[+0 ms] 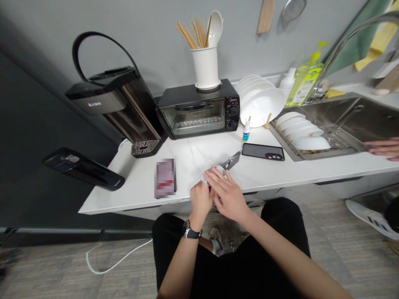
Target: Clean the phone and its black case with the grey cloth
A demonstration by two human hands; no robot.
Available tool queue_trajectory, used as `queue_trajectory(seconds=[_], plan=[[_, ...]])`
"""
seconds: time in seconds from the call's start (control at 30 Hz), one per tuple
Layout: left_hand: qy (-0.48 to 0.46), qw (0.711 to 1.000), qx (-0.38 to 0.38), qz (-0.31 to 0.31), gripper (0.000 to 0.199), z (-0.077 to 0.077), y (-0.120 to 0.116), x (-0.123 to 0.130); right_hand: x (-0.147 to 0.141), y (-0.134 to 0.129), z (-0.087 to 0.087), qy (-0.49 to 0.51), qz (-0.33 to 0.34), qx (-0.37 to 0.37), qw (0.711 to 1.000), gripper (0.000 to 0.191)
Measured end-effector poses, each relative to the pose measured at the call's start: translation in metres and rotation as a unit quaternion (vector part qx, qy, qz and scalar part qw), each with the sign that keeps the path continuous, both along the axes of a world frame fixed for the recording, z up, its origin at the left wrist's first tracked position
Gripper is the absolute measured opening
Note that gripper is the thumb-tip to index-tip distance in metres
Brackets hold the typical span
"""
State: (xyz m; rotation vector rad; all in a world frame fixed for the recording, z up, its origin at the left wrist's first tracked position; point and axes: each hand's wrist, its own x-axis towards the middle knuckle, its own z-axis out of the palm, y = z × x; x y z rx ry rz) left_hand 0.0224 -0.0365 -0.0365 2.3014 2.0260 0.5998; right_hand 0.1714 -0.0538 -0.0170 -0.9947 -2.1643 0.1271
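Note:
My left hand (201, 201), wearing a watch (191, 232), is curled closed at the front edge of the counter. A slim grey phone-like device (231, 161), seen nearly edge-on, sticks out past the hands toward the upper right. Its lower end is hidden, with my left fingers appearing to grip it. My right hand (229, 195) presses its outstretched fingers over a crumpled white tissue (220, 169) against the device. Just beyond lie a dark phone (260, 152), face down, and a small white bottle with a blue label (246, 132). Another phone with a blurred screen (165, 178) lies to the left.
A black toaster oven (199, 110) bears a white chopstick holder (205, 66). At left stand a water dispenser (118, 108) and a tilted-looking black flask (84, 168). Plates (262, 104) and a sink (358, 124) with bowls are rightward. Another person's hand (385, 148) shows at right.

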Motion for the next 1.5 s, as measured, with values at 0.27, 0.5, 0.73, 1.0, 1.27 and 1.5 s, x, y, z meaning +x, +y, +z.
queue_trajectory(seconds=[0.27, 0.5, 0.73, 1.0, 1.27, 1.5], plan=[[-0.042, 0.999, 0.028, -0.015, 0.029, 0.001, -0.002, 0.001, 0.042, 0.025, -0.001, 0.018, -0.039, -0.011, 0.999, 0.082], [-0.055, 0.998, 0.04, -0.016, 0.029, 0.003, -0.002, 0.003, 0.061, 0.047, 0.001, 0.02, -0.133, 0.005, 0.991, 0.08], [0.028, 1.0, -0.001, -0.007, 0.026, -0.004, 0.0, -0.001, 0.0, -0.003, 0.003, -0.016, 0.03, 0.0, 0.999, 0.077], [-0.056, 0.998, 0.034, -0.022, 0.031, 0.002, -0.002, 0.002, 0.063, 0.049, -0.002, 0.03, -0.087, -0.004, 0.996, 0.079], [-0.051, 0.998, 0.031, -0.015, 0.029, 0.001, -0.002, 0.003, 0.042, 0.031, 0.005, 0.006, -0.06, 0.013, 0.998, 0.077], [-0.007, 1.0, 0.007, -0.01, 0.028, -0.002, -0.001, 0.0, 0.017, 0.01, 0.005, -0.006, 0.033, 0.012, 0.999, 0.081]])
